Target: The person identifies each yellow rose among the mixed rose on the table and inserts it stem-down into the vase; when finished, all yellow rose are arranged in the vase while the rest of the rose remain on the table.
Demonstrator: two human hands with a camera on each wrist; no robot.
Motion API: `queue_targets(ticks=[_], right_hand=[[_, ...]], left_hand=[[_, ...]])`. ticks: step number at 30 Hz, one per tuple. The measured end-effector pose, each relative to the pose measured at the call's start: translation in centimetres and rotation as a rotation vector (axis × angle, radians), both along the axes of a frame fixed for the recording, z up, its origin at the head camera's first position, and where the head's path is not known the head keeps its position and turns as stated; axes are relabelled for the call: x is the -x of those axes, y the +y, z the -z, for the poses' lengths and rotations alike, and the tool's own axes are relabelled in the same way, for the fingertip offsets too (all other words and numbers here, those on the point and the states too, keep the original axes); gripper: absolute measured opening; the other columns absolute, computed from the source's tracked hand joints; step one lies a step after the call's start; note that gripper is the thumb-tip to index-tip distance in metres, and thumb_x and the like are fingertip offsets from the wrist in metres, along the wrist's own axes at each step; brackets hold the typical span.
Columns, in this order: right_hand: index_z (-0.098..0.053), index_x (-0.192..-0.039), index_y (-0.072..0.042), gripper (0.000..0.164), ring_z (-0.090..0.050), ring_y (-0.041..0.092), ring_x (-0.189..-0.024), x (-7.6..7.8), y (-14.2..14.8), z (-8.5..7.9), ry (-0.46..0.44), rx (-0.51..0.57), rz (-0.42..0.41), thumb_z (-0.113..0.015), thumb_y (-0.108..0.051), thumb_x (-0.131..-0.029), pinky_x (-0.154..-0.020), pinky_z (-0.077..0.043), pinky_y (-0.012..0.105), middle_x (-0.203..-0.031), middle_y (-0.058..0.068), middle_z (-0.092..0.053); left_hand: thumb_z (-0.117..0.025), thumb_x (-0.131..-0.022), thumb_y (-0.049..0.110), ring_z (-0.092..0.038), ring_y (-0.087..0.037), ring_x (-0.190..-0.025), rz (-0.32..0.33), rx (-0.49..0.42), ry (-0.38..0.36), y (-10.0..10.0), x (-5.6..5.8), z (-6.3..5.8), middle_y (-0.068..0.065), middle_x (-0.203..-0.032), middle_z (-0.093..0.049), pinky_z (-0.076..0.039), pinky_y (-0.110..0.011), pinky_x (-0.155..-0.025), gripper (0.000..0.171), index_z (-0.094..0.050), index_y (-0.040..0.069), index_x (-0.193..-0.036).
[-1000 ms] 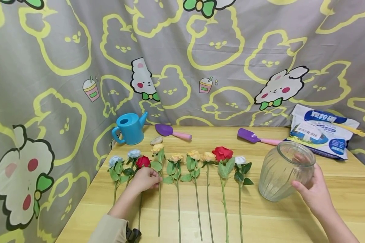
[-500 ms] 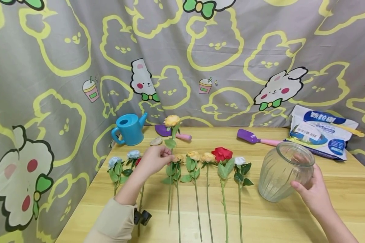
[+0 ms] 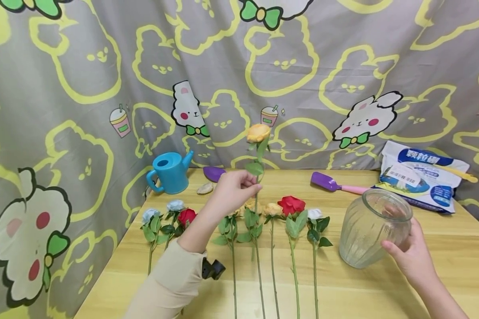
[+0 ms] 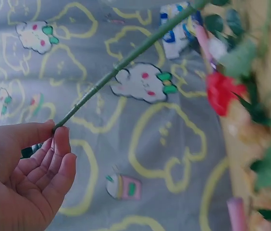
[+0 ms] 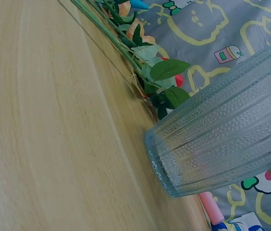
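Note:
My left hand (image 3: pixel 234 190) pinches the green stem of a yellow rose (image 3: pixel 258 132) between thumb and fingers. The bloom is raised upright above the table; in the left wrist view the stem (image 4: pixel 116 70) runs out from the fingertips. On the right, my right hand (image 3: pixel 413 254) grips a ribbed clear glass vase (image 3: pixel 361 235) from its right side. The vase looks slightly tilted, mouth to the right; whether its base touches the table I cannot tell. Between the hands lie more yellow roses (image 3: pixel 273 209), a red rose (image 3: pixel 291 205) and a white rose (image 3: pixel 314 213).
Two light blue roses (image 3: pixel 175 205) and another red rose (image 3: pixel 186 216) lie left. Behind are a blue watering can (image 3: pixel 170 173), a stone (image 3: pixel 205 188), a purple trowel (image 3: pixel 214 173), a purple shovel (image 3: pixel 325 181) and a white-blue bag (image 3: pixel 419 177). A patterned curtain (image 3: pixel 223 57) borders the table.
My left hand has lifted the yellow rose off the table from the row and carried it up and to the right. The right hand and vase have stayed in place.

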State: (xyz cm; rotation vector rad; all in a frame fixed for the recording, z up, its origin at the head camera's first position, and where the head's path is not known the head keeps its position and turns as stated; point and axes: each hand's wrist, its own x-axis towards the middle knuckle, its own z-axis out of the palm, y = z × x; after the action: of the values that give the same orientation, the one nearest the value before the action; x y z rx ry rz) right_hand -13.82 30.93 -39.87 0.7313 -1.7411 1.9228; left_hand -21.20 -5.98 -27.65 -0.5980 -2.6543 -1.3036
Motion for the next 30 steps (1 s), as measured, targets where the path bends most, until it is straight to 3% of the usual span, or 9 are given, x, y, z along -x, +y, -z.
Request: queue_targets(ticks=[5, 9, 13, 17, 23, 27, 30], right_hand=[[-0.021, -0.137, 0.007, 0.075, -0.037, 0.015, -0.120, -0.2, 0.0, -0.2, -0.054, -0.011, 0.050, -0.063, 0.012, -0.075, -0.092, -0.035, 0.015, -0.133, 0.009, -0.040], [-0.021, -0.137, 0.007, 0.075, -0.037, 0.016, -0.120, -0.2, 0.0, -0.3, -0.082, -0.012, 0.070, -0.063, 0.013, -0.075, -0.093, -0.034, 0.015, -0.133, 0.010, -0.039], [-0.021, -0.137, 0.006, 0.076, -0.036, 0.015, -0.120, -0.3, -0.1, -0.4, -0.106, -0.024, 0.084, -0.064, 0.013, -0.074, -0.093, -0.034, 0.015, -0.134, 0.010, -0.038], [-0.021, -0.137, 0.008, 0.075, -0.036, 0.016, -0.120, -0.2, -0.1, -0.3, -0.077, -0.025, 0.062, -0.063, 0.013, -0.074, -0.092, -0.035, 0.015, -0.135, 0.014, -0.036], [-0.020, -0.136, 0.009, 0.074, -0.033, 0.020, -0.123, 0.0, -0.2, -0.1, 0.011, 0.001, -0.004, -0.062, 0.014, -0.075, -0.094, -0.033, 0.016, -0.137, 0.017, -0.033], [-0.020, -0.136, 0.010, 0.074, -0.034, 0.020, -0.122, -0.1, -0.2, 0.0, 0.004, 0.004, 0.009, -0.063, 0.013, -0.075, -0.094, -0.033, 0.016, -0.137, 0.018, -0.033], [-0.019, -0.135, 0.011, 0.074, -0.034, 0.020, -0.122, -0.1, -0.2, 0.0, -0.001, 0.004, 0.010, -0.063, 0.013, -0.075, -0.094, -0.033, 0.016, -0.136, 0.018, -0.033]], left_hand=[[-0.065, -0.084, 0.024, -0.060, -0.008, -0.066, 0.058, -0.029, 0.015, 3.2, 0.9, -2.6, 0.006, -0.072, -0.063, -0.048, -0.021, -0.059, 0.016, -0.064, 0.009, -0.089], [-0.064, -0.084, 0.025, -0.059, -0.005, -0.063, 0.107, -0.108, 0.043, 5.7, 1.3, -4.3, 0.007, -0.067, -0.063, -0.044, -0.021, -0.055, 0.017, -0.066, 0.009, -0.085], [-0.065, -0.084, 0.022, -0.061, -0.005, -0.062, 0.152, -0.241, 0.040, 7.9, 1.4, -5.3, 0.004, -0.067, -0.064, -0.045, -0.020, -0.054, 0.015, -0.066, 0.007, -0.081], [-0.066, -0.083, 0.017, -0.062, -0.007, -0.062, 0.185, -0.410, 0.017, 10.0, 1.7, -6.1, -0.001, -0.073, -0.066, -0.049, -0.018, -0.061, 0.014, -0.065, 0.003, -0.083], [-0.066, -0.082, 0.014, -0.062, -0.004, -0.063, 0.211, -0.563, 0.078, 12.7, 2.2, -6.8, -0.005, -0.077, -0.068, -0.049, -0.016, -0.063, 0.014, -0.064, 0.000, -0.083], [-0.065, -0.083, 0.013, -0.062, -0.003, -0.065, 0.223, -0.616, 0.087, 14.1, 2.2, -6.4, -0.008, -0.078, -0.068, -0.049, -0.016, -0.065, 0.015, -0.065, -0.001, -0.085], [-0.065, -0.083, 0.015, -0.061, -0.001, -0.066, 0.207, -0.607, 0.091, 14.9, 2.2, -5.9, -0.007, -0.078, -0.068, -0.049, -0.015, -0.062, 0.015, -0.066, 0.000, -0.087]])
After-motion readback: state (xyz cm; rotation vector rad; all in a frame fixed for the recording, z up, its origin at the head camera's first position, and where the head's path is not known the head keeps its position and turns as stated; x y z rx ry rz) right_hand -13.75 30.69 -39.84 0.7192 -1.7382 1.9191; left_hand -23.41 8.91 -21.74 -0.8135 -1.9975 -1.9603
